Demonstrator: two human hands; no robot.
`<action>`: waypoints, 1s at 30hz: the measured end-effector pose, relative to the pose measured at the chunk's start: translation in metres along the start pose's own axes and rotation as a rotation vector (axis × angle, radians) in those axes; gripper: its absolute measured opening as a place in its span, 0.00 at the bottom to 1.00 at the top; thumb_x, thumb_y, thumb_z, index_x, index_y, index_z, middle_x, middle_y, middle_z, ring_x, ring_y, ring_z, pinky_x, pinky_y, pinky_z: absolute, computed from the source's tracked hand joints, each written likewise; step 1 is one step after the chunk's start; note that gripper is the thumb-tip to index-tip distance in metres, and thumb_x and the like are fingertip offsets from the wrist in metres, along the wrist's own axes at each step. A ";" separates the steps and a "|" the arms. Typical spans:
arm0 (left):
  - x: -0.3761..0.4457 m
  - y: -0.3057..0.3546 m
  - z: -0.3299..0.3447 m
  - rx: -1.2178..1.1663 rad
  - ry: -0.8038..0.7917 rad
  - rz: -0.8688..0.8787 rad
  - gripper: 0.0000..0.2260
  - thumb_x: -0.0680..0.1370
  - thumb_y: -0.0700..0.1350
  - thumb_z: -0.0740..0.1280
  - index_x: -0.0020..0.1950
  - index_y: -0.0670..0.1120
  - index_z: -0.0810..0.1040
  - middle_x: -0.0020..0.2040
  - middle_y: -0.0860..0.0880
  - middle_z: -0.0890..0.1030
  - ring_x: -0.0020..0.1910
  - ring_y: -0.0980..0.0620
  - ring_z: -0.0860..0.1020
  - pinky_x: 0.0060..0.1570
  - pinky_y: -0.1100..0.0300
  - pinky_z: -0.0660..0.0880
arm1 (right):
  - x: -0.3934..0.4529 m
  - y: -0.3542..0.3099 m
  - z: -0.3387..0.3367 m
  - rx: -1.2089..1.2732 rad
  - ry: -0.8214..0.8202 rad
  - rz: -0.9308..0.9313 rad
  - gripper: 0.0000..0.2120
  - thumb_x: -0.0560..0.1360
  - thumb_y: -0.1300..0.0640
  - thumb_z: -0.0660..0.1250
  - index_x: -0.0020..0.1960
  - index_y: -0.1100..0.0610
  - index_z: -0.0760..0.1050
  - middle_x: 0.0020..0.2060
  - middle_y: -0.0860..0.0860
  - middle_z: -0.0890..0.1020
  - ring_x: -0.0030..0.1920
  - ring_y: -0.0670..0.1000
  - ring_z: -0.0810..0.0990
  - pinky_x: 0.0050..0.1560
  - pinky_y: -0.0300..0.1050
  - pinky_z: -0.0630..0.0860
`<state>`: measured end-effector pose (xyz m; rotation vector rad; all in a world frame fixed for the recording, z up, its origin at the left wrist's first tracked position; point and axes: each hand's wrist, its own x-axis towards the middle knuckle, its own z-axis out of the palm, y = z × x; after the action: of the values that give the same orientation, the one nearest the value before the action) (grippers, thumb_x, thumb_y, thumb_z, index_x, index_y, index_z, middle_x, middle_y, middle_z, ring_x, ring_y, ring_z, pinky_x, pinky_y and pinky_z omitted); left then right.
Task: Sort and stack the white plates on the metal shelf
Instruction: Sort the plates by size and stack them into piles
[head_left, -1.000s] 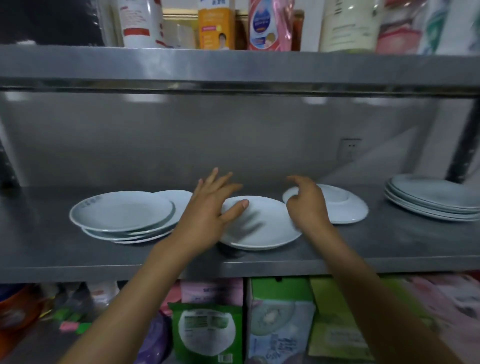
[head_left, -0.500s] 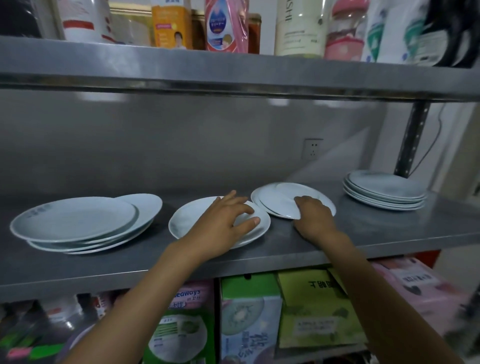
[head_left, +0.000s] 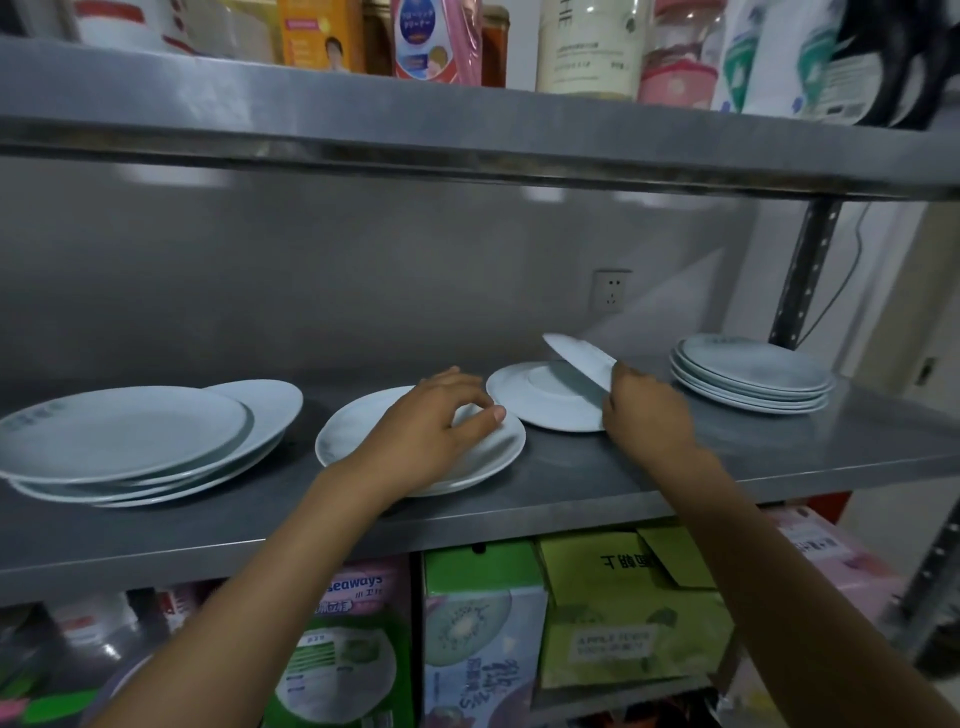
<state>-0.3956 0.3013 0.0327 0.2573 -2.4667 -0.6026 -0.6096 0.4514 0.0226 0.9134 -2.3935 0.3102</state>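
Well to the left of our left hand (head_left: 436, 421), we are seeing an uneven pile of white plates (head_left: 130, 431) lying on the metal shelf (head_left: 571, 493). Our left hand is resting palm down on a shallow white plate (head_left: 358, 431), fingers spread and thumb against its right rim, pressing rather than gripping. Just beside it, between our hands, an upside-down plate (head_left: 540, 400) is lying flat. Our right hand (head_left: 644, 410) is pinching the lower edge of a small white plate (head_left: 579, 358), tilting it steeply above the upside-down one. Right of that hand, a neat stack of plates (head_left: 753, 374) is sitting near the shelf's upright post (head_left: 802, 270).
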 end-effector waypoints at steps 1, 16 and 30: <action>0.001 0.001 0.000 -0.004 -0.001 0.004 0.13 0.78 0.56 0.63 0.55 0.52 0.80 0.61 0.58 0.77 0.73 0.58 0.61 0.62 0.65 0.59 | 0.001 0.000 -0.001 -0.032 0.018 0.013 0.08 0.73 0.67 0.59 0.51 0.65 0.71 0.44 0.60 0.81 0.43 0.62 0.81 0.36 0.47 0.66; 0.013 0.015 -0.007 -0.054 0.068 0.054 0.22 0.79 0.59 0.60 0.72 0.58 0.66 0.74 0.59 0.64 0.72 0.62 0.60 0.68 0.63 0.60 | 0.018 -0.010 -0.068 0.462 0.456 0.167 0.09 0.72 0.68 0.58 0.49 0.65 0.76 0.38 0.65 0.80 0.38 0.65 0.78 0.36 0.49 0.70; 0.003 -0.018 -0.038 -0.040 0.191 -0.006 0.11 0.73 0.50 0.72 0.55 0.52 0.84 0.66 0.51 0.76 0.73 0.51 0.63 0.72 0.60 0.57 | 0.029 -0.091 -0.053 1.811 -0.270 0.658 0.11 0.75 0.72 0.59 0.56 0.65 0.71 0.48 0.59 0.80 0.43 0.57 0.80 0.33 0.51 0.79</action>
<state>-0.3751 0.2701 0.0536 0.2925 -2.2693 -0.6003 -0.5443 0.3886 0.0839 0.6299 -2.0167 2.9476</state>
